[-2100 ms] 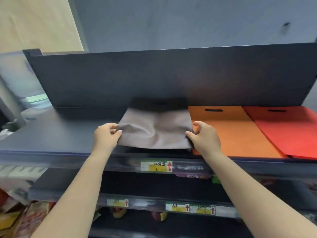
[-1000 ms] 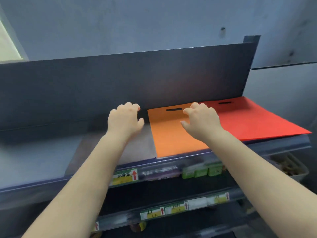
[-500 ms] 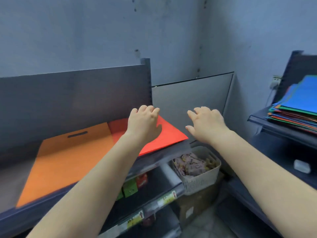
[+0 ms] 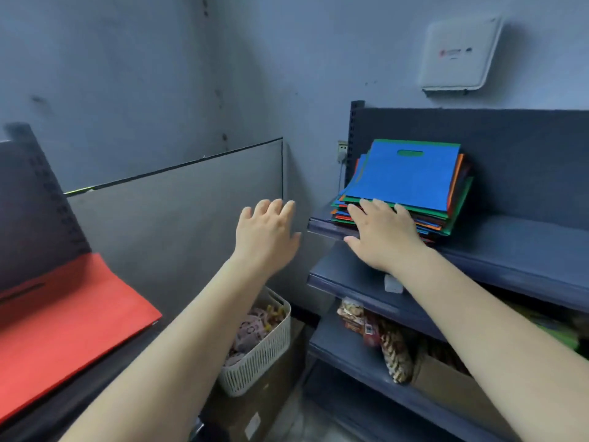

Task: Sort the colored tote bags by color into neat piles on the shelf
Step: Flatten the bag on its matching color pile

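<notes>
Head view: stack (image 4: pixel 404 199) (lower bags hidden)

— What sort of place is this?
— A small shop's corner. Dark metal retail shelving (image 4: pixel 522 247) fills the right of the frame, with packaged snacks (image 4: pixel 357 317) on a lower tier.
— Anything else?
— A white basket of small goods (image 4: pixel 264 352) sits on a cardboard box (image 4: pixel 264 406) at bottom centre.
</notes>
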{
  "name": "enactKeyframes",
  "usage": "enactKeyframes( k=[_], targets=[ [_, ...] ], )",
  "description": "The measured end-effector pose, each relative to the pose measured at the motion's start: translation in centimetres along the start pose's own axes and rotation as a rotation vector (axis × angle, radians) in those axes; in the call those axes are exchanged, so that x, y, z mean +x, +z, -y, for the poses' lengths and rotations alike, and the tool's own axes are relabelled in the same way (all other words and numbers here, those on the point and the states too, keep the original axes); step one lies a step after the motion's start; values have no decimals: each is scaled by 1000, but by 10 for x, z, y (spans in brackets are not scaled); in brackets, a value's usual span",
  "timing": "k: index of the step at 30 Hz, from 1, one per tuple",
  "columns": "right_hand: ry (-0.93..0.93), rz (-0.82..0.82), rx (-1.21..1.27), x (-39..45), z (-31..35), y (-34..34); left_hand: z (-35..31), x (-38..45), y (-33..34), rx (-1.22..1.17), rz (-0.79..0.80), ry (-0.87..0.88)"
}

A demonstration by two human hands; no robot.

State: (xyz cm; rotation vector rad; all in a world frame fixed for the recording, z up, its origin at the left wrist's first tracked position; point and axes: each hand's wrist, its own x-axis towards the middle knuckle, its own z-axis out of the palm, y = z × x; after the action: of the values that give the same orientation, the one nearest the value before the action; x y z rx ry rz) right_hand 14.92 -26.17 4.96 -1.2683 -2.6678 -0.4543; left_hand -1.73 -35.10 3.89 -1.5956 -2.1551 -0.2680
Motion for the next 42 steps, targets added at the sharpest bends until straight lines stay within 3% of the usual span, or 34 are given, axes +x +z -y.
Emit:
enactKeyframes(
  k=[13,26,33,39,42],
  targets=[
    [373,128,-29,58,-121,60,-100,164,100,-186,60,325],
    [696,124,369,108,-172,113,-123,259,188,-354,188,389],
    [888,-29,629,124,-205,146,-133,266,208,-488,88,465],
    [998,-162,802,131,-245,157,-139,271,207,-539,135,557],
    [1032,-264,870,130,-260,165,-134,279,207,-679,168,542]
  ],
)
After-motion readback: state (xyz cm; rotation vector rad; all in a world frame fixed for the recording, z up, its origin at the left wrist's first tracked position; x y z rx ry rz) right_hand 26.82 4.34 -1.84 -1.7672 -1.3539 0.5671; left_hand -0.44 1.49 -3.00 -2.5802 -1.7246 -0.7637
